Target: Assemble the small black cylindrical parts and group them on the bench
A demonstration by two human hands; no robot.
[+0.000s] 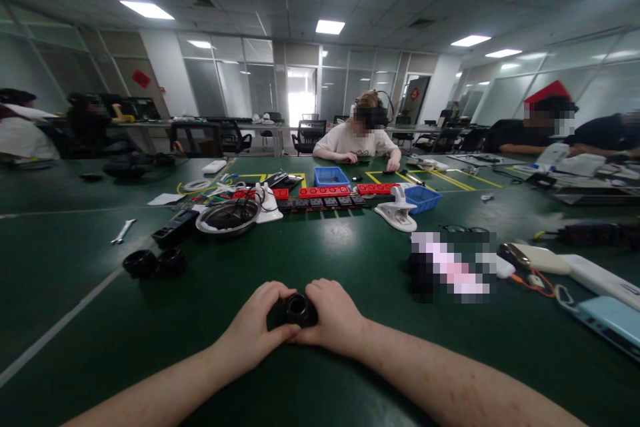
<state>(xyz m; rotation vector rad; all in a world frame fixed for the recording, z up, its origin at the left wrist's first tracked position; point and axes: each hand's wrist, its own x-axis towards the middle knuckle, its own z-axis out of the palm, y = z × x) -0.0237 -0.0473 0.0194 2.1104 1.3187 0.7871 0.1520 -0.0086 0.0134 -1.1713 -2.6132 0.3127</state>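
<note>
A black round part with a hole in its top (297,307) is held low over the green table, close in front of me. My left hand (257,320) grips its left side between thumb and fingers. From the right, my right hand (333,317) closes round the same part, and its palm side is hidden. The two thumbs meet at the near side of the part. Farther left on the table stand two black cup-like parts (156,262) side by side, similar in colour.
A metal bowl with black cables (227,217), a wrench (123,231) and a black power strip (175,227) lie ahead on the left. Red strips (324,191), blue bins (331,177) and a white clamp stand (397,211) line the middle. Power banks (607,323) lie right. A person sits opposite.
</note>
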